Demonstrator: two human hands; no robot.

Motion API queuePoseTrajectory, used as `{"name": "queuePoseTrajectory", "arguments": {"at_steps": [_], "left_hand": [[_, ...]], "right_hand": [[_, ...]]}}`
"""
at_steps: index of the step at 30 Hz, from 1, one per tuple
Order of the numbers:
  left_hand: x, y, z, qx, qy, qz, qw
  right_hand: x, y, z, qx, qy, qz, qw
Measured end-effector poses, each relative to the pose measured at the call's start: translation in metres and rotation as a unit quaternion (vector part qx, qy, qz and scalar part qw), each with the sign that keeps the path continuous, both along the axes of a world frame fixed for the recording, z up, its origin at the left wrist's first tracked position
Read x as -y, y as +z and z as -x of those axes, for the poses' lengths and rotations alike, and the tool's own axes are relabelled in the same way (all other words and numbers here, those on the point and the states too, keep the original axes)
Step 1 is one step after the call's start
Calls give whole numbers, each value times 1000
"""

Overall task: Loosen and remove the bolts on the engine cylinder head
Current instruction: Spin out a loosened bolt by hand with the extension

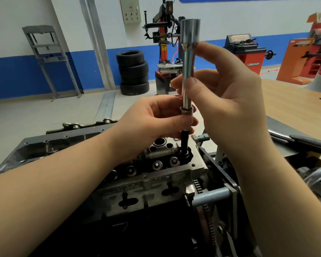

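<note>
A long chrome extension bar [188, 58] stands upright over the far right corner of the grey engine cylinder head [152, 180]. At its foot a small chrome socket [186, 110] sits on a black bolt [184, 143] whose lower end is in a recess of the head. My left hand [156, 123] pinches the socket and the top of the bolt. Fingers and thumb of my right hand [222, 101] hold the bar's shaft higher up. Round valve tops [157, 165] line the head in front of the bolt.
A black-handled tool [304, 142] lies on the wooden bench [293, 104] at the right. A dark metal cover [44, 147] sits to the left of the head. Stacked tyres [133, 71], a tyre changer [167, 43] and a red wheel balancer [248, 56] stand on the floor behind.
</note>
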State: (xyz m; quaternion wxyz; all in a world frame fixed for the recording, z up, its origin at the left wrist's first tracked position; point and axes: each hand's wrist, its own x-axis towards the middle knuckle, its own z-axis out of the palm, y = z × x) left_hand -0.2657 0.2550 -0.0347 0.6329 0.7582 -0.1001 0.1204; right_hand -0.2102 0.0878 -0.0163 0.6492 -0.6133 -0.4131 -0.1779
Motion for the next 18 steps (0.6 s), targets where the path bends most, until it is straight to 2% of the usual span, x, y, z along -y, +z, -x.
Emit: {"name": "queuePoseTrajectory", "arguments": {"at_steps": [3,7,11,15,18], "left_hand": [[1,1,-2,18,19,-23,999],[3,-2,-2,-8,-23,-9,1000],[0,-1,-2,-27,-36,34,998],[1,-3,0,11,6,9,1000],[1,-1,1,49,9,45,998]], "right_hand": [[-2,1,1,20,-26,30,999],[-2,0,1,27,-64,30,997],[0,0,-2,5,-14,33,999],[1,2,-2,-35,30,28,999],[3,3,0,-32,21,30,999]]}}
